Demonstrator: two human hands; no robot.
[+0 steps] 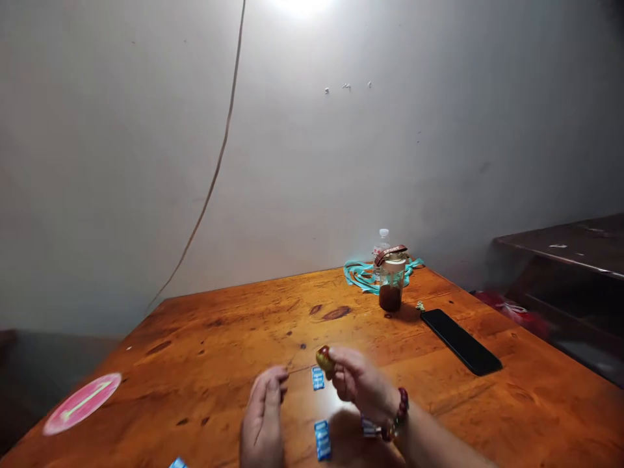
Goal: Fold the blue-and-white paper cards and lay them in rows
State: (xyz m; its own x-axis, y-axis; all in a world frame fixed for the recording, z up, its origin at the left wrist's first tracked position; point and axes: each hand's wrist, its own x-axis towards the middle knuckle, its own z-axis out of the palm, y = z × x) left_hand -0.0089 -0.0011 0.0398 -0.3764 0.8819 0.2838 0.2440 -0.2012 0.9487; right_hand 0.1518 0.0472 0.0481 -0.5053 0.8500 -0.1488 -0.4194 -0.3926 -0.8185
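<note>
My right hand (359,383), with a beaded bracelet at the wrist, pinches a small fruit, which looks like a jujube (324,359), yellow-green with a reddish-brown patch. It is held above the wooden table (234,338). To its left, my left hand (264,416) is raised with fingers extended and slightly bent, and nothing shows in it. Between the hands lie a small blue-and-white packet (318,378) and, nearer me, a second blue packet (322,441). A third packet (369,427) is partly hidden under my right wrist. Another blue packet (178,463) is cut off at the bottom edge.
A black phone (461,341) lies on the right. Behind it stand a cup with dark liquid (390,292), a clear plastic bottle (384,237) and a bundled turquoise strap (359,276). A pink round sticker (82,403) marks the left side. The wall borders the table's far edge.
</note>
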